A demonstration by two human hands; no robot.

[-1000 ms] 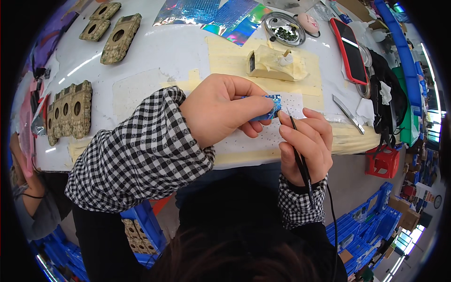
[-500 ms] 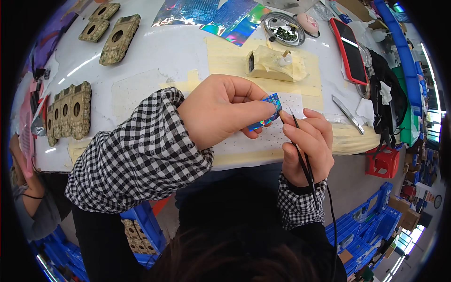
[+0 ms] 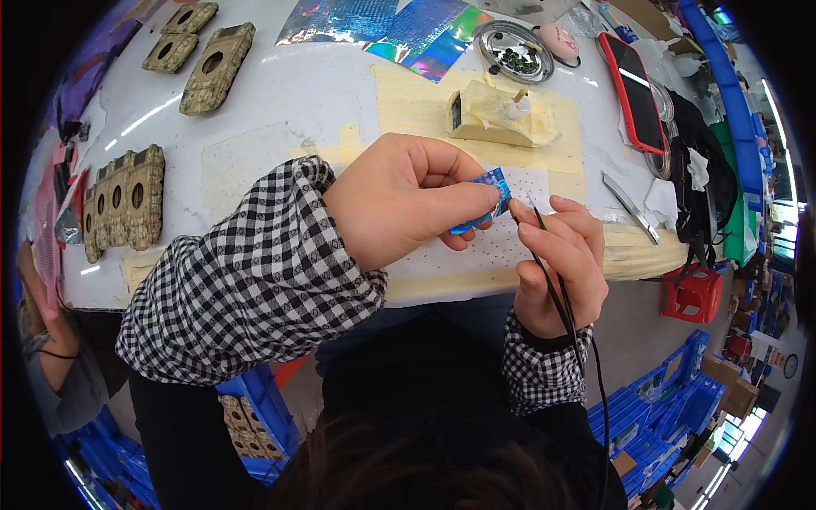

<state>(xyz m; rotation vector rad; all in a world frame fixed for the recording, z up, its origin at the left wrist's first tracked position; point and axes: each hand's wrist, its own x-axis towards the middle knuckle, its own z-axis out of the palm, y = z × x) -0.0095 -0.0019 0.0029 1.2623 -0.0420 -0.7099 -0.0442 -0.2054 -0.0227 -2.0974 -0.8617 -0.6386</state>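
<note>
Between the thumb and fingers of my left hand (image 3: 416, 200) is a small piece of shiny blue holographic sticker sheet (image 3: 495, 180). My right hand (image 3: 561, 263), just to its right, is closed around slim black tweezers (image 3: 557, 289). Their tips point up and lie apart near the sheet's right edge; whether one touches it I cannot tell. Small dark specks dot the white surface below both hands. Beyond them stands a cream, tape-wrapped block (image 3: 501, 119) with a pale peg on top.
Camouflage-patterned housings (image 3: 217, 68) with round holes lie at left. At the back are larger holographic sheets (image 3: 340, 21) and a round dish (image 3: 514, 55) of small dark green pieces. A red-cased phone (image 3: 633, 93) and a cutter knife (image 3: 629, 206) lie at right.
My right hand and the tweezers have shifted very slightly right and down. My left hand keeps the sticker sheet in nearly the same place.
</note>
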